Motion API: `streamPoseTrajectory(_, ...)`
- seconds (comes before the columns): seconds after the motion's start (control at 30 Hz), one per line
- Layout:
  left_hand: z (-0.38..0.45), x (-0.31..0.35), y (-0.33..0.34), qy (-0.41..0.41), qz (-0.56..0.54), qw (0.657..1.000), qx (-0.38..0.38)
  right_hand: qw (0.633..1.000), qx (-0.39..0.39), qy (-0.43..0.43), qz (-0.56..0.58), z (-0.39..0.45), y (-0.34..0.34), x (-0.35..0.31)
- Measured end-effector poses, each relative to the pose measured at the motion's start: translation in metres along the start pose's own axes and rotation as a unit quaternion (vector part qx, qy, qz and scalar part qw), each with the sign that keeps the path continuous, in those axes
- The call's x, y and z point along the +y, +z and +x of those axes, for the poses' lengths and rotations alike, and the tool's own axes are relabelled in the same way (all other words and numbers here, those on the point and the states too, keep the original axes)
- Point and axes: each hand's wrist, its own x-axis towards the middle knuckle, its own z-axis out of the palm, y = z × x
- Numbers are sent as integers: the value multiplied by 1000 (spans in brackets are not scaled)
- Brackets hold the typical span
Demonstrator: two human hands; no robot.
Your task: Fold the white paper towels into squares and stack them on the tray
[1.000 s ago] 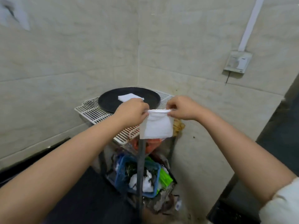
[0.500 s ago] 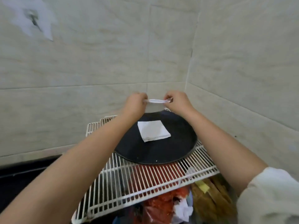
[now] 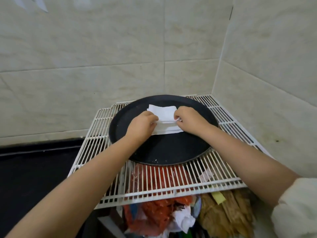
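Left fingers: I see my left hand pinching the left edge of the folded towel, fingertips tucked under and mostly hidden by the knuckles.
Right fingers: my right hand is curled and pinching the towel's right edge; a bit of white shows at the fingertips.
Why two pinches: my guess is that holding both sides keeps the fold flat and square as it goes down.
Held towel: low over the stack, its far end resting on it, I think; I cannot tell whether the near edge touches.
Stack: a folded white square lies on the tray, its near edge showing below my hands.
Tray: the round black tray sits on the white wire shelf, in the tiled corner.
Below the shelf: red plastic bags and crumpled white paper.
Next: I judge that lining up the edges, then letting go, is what remains.
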Motion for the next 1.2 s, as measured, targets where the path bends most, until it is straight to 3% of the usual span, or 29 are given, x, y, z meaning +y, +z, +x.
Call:
streamPoseTrajectory(0.37,-14,8,3,-14,71,993,-89,993,-93,16,-74,-13,0,-6)
streamPoseTrajectory(0.57,-35,-26,-34,-77,119,988,-60,987,-71,-3,-146,-7,-21,-53)
streamPoseTrajectory(0.8,-149,-145,-127,-215,151,964,-46,981,-99,-134,-101,17,-8,-236)
streamPoseTrajectory(0.97,-303,-243,-195,-350,189,917,-13,959,-110,-253,-63,-6,38,-428)
streamPoseTrajectory(1.2,-512,-342,-256,-527,202,826,14,896,-147,-417,-42,-61,105,-659)
